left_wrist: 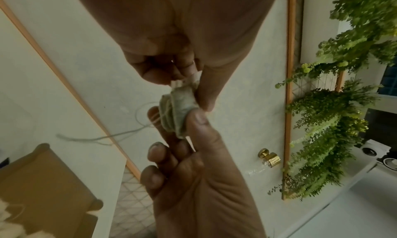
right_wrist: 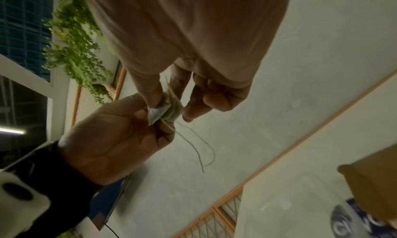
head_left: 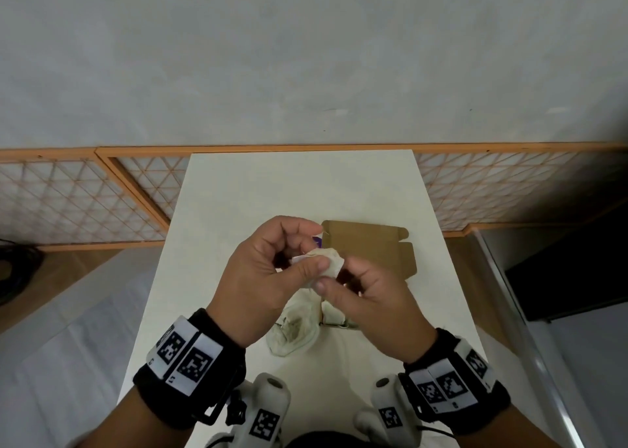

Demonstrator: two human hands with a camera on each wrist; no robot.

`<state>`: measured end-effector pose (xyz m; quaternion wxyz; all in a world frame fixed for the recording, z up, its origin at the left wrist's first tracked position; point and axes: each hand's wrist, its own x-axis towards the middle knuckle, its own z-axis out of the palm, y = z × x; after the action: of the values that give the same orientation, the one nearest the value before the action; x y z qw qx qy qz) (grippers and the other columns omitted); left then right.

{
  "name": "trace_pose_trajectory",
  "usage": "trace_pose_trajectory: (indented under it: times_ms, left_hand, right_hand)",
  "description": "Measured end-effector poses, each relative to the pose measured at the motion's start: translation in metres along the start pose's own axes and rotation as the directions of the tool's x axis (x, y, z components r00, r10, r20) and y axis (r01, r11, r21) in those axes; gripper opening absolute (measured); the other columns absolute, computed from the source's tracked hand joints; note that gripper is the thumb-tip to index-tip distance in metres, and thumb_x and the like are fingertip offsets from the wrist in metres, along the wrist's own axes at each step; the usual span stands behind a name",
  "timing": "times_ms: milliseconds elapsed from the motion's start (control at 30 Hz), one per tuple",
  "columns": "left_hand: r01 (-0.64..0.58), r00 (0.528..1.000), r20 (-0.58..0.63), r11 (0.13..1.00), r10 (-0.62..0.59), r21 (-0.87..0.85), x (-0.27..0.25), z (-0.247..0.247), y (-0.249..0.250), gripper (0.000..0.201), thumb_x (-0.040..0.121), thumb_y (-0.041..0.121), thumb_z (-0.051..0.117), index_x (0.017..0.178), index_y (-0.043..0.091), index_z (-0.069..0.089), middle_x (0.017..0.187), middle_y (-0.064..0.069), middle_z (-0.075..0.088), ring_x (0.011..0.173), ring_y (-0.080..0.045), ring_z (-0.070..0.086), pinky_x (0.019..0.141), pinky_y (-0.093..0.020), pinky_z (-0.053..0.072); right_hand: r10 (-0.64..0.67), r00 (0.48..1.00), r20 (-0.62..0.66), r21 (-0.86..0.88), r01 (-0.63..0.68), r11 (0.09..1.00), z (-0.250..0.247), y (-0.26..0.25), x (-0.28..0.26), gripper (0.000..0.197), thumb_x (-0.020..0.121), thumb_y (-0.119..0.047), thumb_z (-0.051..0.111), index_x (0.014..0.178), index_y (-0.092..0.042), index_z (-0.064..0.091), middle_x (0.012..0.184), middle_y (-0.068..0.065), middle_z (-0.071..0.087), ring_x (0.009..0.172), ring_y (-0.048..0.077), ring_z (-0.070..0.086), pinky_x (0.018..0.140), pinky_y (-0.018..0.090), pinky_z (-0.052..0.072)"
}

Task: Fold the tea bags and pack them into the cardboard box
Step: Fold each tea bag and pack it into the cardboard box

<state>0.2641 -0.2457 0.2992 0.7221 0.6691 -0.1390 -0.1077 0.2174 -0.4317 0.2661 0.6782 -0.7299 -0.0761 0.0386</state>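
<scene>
A folded, pale greenish tea bag (head_left: 328, 260) is held above the white table (head_left: 238, 192) between both hands. My left hand (head_left: 306, 254) pinches its left side with thumb and fingers. My right hand (head_left: 334, 276) pinches its right side. In the left wrist view the tea bag (left_wrist: 180, 109) is bunched in folds with its thin string (left_wrist: 128, 133) hanging loose. The right wrist view shows the tea bag (right_wrist: 170, 110) with a paper tag at its edge. The brown cardboard box (head_left: 370, 243) lies opened out just behind the hands.
More loose tea bags (head_left: 295, 325) lie on the table under my wrists. A wooden lattice screen (head_left: 85, 196) runs behind the table. Green hanging plants (left_wrist: 335, 122) are off to the side. A dark printed label (right_wrist: 352, 221) lies by the box.
</scene>
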Motion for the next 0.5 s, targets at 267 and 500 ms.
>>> trace_pose_trajectory:
  times_ms: [267,500]
  left_hand:
    - [0.123,0.987,0.084,0.977,-0.139,0.177,-0.008,0.012,-0.045,0.027,0.083,0.011,0.084,0.106,0.023,0.075,0.090,0.003,0.072,0.081,-0.012,0.066,0.078,-0.028,0.055]
    - [0.312,0.949,-0.083,0.876,-0.303,0.368,-0.029,-0.007,-0.095,0.021,0.084,0.006,0.083,0.094,0.024,0.076,0.087,0.001,0.074,0.075,-0.018,0.070,0.069,-0.017,0.055]
  right_hand:
    - [0.084,0.989,-0.125,-0.223,-0.110,0.968,-0.025,0.038,-0.018,0.018,0.089,-0.045,0.074,0.095,-0.029,0.079,0.090,-0.006,0.065,0.080,0.016,0.063,0.074,0.041,0.057]
    - [0.283,0.926,-0.250,-0.421,-0.367,0.830,-0.097,0.089,-0.060,0.004,0.093,-0.035,0.076,0.095,-0.031,0.076,0.091,-0.010,0.073,0.084,0.012,0.067,0.080,0.040,0.057]
